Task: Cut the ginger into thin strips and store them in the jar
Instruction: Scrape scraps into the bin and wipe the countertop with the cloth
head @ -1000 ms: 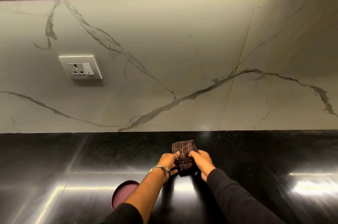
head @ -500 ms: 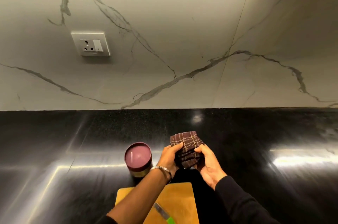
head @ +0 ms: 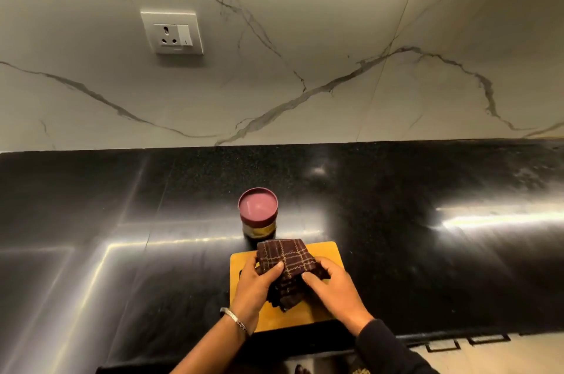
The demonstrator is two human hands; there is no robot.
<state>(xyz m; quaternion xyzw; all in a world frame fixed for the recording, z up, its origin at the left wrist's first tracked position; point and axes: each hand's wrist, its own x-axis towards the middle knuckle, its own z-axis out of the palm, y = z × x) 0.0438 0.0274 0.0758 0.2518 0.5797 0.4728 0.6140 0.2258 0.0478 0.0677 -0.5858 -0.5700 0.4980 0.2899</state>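
Note:
A folded dark checked cloth (head: pixel 287 260) is held over the yellow cutting board (head: pixel 328 250). My left hand (head: pixel 254 285) grips its left side with the thumb on top. My right hand (head: pixel 331 288) holds its right side. A jar (head: pixel 258 215) with a maroon lid stands on the counter just behind the board. The hands and cloth hide the middle of the board. No ginger or knife shows.
The black polished countertop (head: pixel 427 251) stretches left and right, its front edge just below the board. A marble backsplash with a white wall socket (head: pixel 172 32) rises behind it.
The view has tilted down, bringing the jar and board fully into view. Both hands have drawn the cloth back from the counter to above the board.

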